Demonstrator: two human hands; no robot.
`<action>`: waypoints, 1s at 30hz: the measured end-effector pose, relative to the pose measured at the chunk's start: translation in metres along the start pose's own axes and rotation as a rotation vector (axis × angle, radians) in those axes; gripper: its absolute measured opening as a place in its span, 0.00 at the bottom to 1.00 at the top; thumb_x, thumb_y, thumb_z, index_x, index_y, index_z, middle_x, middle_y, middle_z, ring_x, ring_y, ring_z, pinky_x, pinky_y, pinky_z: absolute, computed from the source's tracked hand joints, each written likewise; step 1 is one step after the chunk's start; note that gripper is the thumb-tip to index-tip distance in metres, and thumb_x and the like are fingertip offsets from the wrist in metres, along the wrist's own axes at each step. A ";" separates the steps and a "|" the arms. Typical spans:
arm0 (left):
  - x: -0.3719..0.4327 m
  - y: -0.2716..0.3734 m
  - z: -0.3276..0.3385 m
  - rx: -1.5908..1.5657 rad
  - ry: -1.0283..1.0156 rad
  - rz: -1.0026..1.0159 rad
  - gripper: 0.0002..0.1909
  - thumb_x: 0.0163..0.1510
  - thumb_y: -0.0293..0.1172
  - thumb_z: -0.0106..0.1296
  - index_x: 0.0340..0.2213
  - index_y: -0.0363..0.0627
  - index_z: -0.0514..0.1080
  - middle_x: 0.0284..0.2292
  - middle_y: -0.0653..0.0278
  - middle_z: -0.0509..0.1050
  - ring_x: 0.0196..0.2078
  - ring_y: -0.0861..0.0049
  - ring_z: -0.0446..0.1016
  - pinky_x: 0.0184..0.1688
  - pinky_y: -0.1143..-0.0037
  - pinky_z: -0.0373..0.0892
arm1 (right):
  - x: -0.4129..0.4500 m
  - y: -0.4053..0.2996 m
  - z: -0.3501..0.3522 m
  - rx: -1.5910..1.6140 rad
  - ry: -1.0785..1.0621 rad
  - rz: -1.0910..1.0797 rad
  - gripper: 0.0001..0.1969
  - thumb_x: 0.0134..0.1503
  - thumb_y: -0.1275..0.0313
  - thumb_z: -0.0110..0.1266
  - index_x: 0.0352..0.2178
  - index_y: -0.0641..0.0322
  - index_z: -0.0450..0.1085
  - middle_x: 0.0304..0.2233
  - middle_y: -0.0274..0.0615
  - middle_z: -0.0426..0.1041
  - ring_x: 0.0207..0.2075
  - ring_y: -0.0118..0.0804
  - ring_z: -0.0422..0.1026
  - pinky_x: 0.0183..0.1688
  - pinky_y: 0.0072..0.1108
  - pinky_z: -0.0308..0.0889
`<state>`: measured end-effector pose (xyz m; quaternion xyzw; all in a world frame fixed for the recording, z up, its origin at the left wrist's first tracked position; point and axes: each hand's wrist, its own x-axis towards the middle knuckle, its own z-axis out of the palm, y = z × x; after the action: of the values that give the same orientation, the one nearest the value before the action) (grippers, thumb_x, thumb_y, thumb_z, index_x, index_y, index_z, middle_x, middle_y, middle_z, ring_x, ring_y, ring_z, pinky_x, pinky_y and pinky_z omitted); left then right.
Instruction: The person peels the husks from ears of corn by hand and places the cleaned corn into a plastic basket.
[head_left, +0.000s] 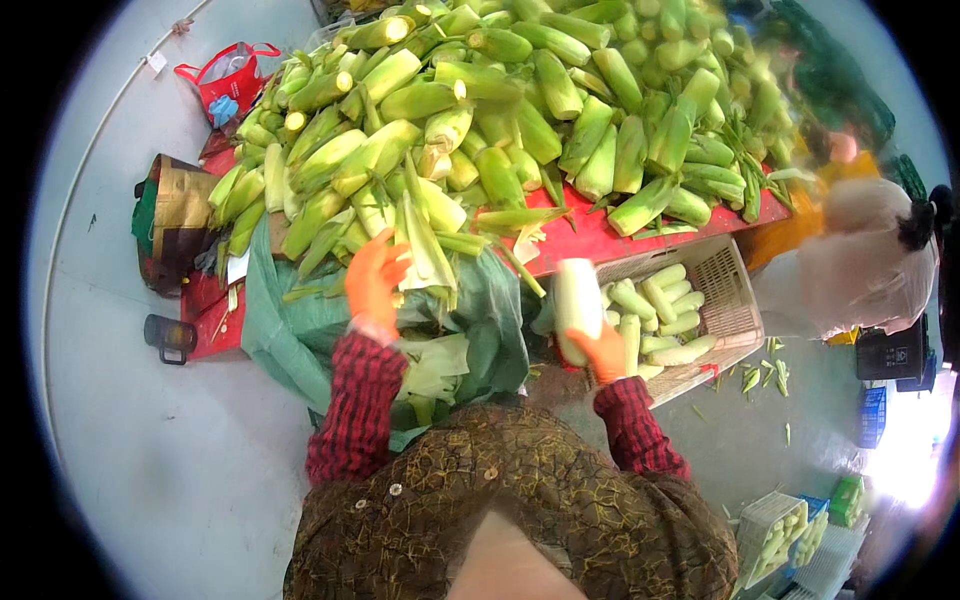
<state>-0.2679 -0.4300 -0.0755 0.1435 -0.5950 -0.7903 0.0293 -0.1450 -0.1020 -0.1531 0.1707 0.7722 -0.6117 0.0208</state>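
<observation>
My right hand, in an orange glove, grips the lower end of a pale, husked ear of corn, held upright beside the left rim of a plastic crate. Several husked ears lie in that crate. My left hand, gloved in orange too, has its fingers spread at the near edge of the corn heap, beside loose green husk leaves; nothing is plainly held in it. Below it a green woven sack gapes, with husks inside. Unhusked green corn is heaped high on a red table.
A person in light clothing is at the table's right end. At left are a dark mug, a brown-gold container and a red bag. Crates of corn stand on the floor at lower right, where husk scraps lie farther up.
</observation>
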 end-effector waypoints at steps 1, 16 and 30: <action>0.000 -0.004 -0.016 0.017 -0.030 -0.027 0.21 0.57 0.40 0.44 0.49 0.43 0.68 0.39 0.58 0.75 0.36 0.75 0.73 0.39 0.77 0.66 | 0.014 0.039 -0.019 0.061 0.161 0.145 0.29 0.45 0.59 0.62 0.45 0.68 0.68 0.34 0.45 0.77 0.33 0.34 0.75 0.37 0.26 0.69; -0.111 -0.065 -0.113 0.169 0.240 -0.300 0.25 0.57 0.44 0.45 0.53 0.44 0.65 0.44 0.57 0.72 0.39 0.76 0.70 0.41 0.77 0.64 | 0.251 -0.071 0.086 -0.655 -0.078 -0.017 0.48 0.43 0.50 0.59 0.58 0.70 0.48 0.36 0.56 0.74 0.37 0.51 0.75 0.40 0.33 0.69; -0.065 -0.038 -0.083 0.568 0.040 -0.060 0.24 0.56 0.34 0.50 0.53 0.37 0.63 0.42 0.58 0.73 0.40 0.75 0.72 0.39 0.79 0.66 | 0.155 -0.022 0.109 0.597 -0.327 -0.044 0.18 0.46 0.64 0.61 0.37 0.66 0.74 0.30 0.41 0.77 0.35 0.32 0.75 0.41 0.22 0.68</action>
<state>-0.1790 -0.4825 -0.1203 0.1792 -0.7874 -0.5894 -0.0238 -0.3166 -0.1726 -0.1974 0.0524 0.5491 -0.8303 0.0801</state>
